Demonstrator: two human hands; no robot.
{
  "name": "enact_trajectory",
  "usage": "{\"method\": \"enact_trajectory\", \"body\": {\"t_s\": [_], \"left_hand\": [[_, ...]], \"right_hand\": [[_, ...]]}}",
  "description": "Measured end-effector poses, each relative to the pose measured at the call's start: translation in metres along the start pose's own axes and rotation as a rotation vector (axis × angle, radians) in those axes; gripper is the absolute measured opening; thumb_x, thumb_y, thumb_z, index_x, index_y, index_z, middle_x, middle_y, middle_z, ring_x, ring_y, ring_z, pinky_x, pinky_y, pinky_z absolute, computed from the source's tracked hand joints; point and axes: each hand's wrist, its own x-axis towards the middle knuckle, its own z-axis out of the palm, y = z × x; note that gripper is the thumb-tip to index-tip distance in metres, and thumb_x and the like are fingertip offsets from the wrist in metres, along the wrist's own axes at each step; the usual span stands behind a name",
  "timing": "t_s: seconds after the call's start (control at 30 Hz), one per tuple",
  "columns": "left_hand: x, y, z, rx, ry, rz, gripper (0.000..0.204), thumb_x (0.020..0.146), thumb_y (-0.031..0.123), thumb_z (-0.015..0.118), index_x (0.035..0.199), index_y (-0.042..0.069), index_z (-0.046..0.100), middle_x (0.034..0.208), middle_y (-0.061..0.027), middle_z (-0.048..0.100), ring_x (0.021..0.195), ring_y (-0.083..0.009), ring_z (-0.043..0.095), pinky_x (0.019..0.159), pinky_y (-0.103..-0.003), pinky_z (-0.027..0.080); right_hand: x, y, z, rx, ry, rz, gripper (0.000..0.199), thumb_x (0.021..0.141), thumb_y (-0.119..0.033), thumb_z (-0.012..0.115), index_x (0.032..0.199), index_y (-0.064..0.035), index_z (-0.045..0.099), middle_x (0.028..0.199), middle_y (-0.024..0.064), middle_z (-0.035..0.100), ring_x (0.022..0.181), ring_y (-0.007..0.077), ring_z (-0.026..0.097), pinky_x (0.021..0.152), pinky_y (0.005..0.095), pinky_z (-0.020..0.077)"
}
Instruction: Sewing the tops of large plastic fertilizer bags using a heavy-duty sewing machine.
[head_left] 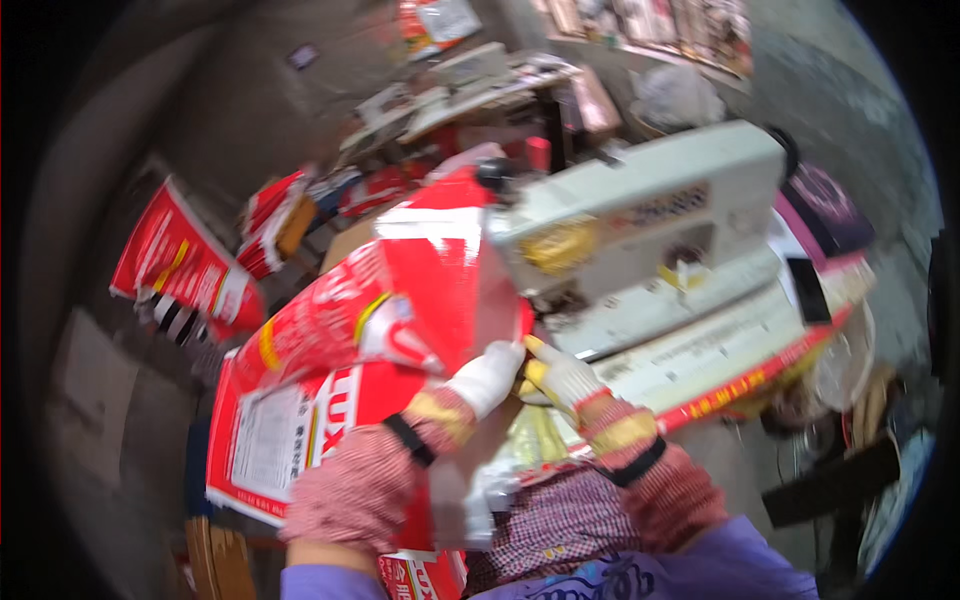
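Observation:
A pale sewing machine (pixel 650 180) stands in front of me, right of centre. Large red printed plastic bags (pixel 430 260) are spread to the left of it, folded and overlapping. My left hand (pixel 485 378), in a white work glove, is closed on the bag's edge beside the needle end. Close by, my right hand (pixel 563 378), in a white glove with yellow fingers, pinches the same edge. The fingertips of both hands nearly meet. Motion blur and the machine's head hide the needle and the exact grip. Pink checked sleeve covers with black bands cover both forearms.
A black phone (pixel 808 290) lies at the machine's right end, near a purple-black box (pixel 825 210). More red bags (pixel 190 260) are at the left. A cluttered shelf (pixel 480 100) stands behind. Pale yellow material (pixel 535 437) lies below my hands.

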Motion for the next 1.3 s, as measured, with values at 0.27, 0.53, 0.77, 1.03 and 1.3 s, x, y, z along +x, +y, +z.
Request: {"method": "enact_trajectory", "body": {"t_s": [0.27, 0.53, 0.77, 1.03, 1.3], "left_hand": [[-0.101, -0.018, -0.033, -0.123, 0.281, 0.137, 0.027, 0.091, 0.020, 0.036, 0.095, 0.001, 0.054, 0.090, -0.0163, 0.058, 0.085, -0.0287, 0.056, 0.073, -0.036, 0.045], [-0.382, 0.010, -0.101, 0.708, 0.641, 0.299, 0.012, 0.070, 0.017, 0.061, 0.082, 0.014, 0.058, 0.084, -0.0047, 0.060, 0.082, -0.0211, 0.060, 0.074, -0.038, 0.049], [-0.466, -0.061, -0.002, 0.119, 1.737, -0.505, 0.049, 0.072, 0.004, 0.064, 0.117, 0.002, 0.045, 0.127, -0.0175, 0.038, 0.119, -0.0279, 0.040, 0.100, -0.037, 0.032], [-0.512, -0.107, 0.191, -1.279, 1.243, -0.432, 0.053, 0.089, 0.030, 0.050, 0.129, -0.002, 0.036, 0.126, -0.0171, 0.048, 0.114, -0.0276, 0.048, 0.097, -0.035, 0.036], [-0.504, -0.113, 0.218, -1.586, 1.072, -0.701, 0.021, 0.086, 0.018, 0.057, 0.093, -0.001, 0.062, 0.081, -0.0044, 0.062, 0.070, -0.0110, 0.057, 0.066, -0.024, 0.045]], "right_hand": [[-0.008, -0.001, 0.030, -1.427, 0.338, -0.745, 0.078, 0.067, -0.020, 0.064, 0.132, 0.0025, 0.028, 0.140, 0.0182, 0.025, 0.117, 0.0321, 0.042, 0.100, 0.0358, 0.0325], [-0.012, -0.011, 0.128, -1.735, -0.260, -0.439, 0.024, 0.075, -0.021, 0.049, 0.085, -0.0079, 0.067, 0.088, 0.0162, 0.064, 0.083, 0.0311, 0.062, 0.074, 0.0426, 0.0488], [-0.139, -0.040, 0.244, -1.182, -1.401, -0.055, 0.055, 0.077, -0.056, 0.054, 0.085, -0.0014, 0.062, 0.070, 0.0132, 0.061, 0.069, 0.0235, 0.059, 0.064, 0.0379, 0.0443], [-0.168, -0.019, 0.241, -1.128, -1.450, -0.212, 0.055, 0.077, -0.055, 0.055, 0.085, -0.0015, 0.062, 0.072, 0.0136, 0.061, 0.071, 0.0239, 0.059, 0.065, 0.0381, 0.0439], [-0.170, 0.018, 0.211, -1.044, -1.543, -0.266, 0.055, 0.077, -0.055, 0.055, 0.085, -0.0015, 0.062, 0.074, 0.0141, 0.061, 0.073, 0.0244, 0.058, 0.067, 0.0382, 0.0435]]}}
